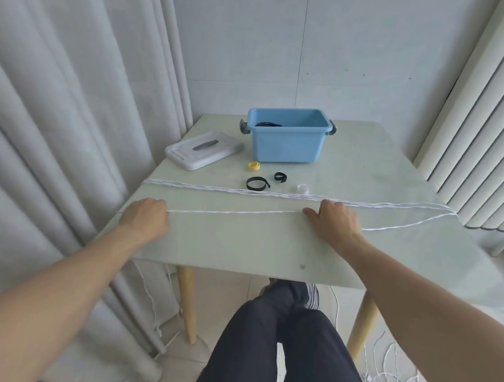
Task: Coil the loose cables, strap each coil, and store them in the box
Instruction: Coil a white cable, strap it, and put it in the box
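A long white cable (232,211) lies stretched across the table in several passes. My left hand (145,217) grips one strand at the table's left edge. My right hand (334,221) pinches the same strand further right, so it runs taut between them. More passes of the cable (216,188) lie just beyond my hands. An open blue box (288,146) stands at the back with a black coil (267,124) inside. Two black straps (256,183) (280,177), a yellow strap (254,166) and a white strap (302,188) lie in front of the box.
The box's white lid (203,150) lies to the left of the box. Curtains hang close on the left and right of the pale green table (242,243). More white cable (387,373) trails on the floor at the lower right. My legs are under the near edge.
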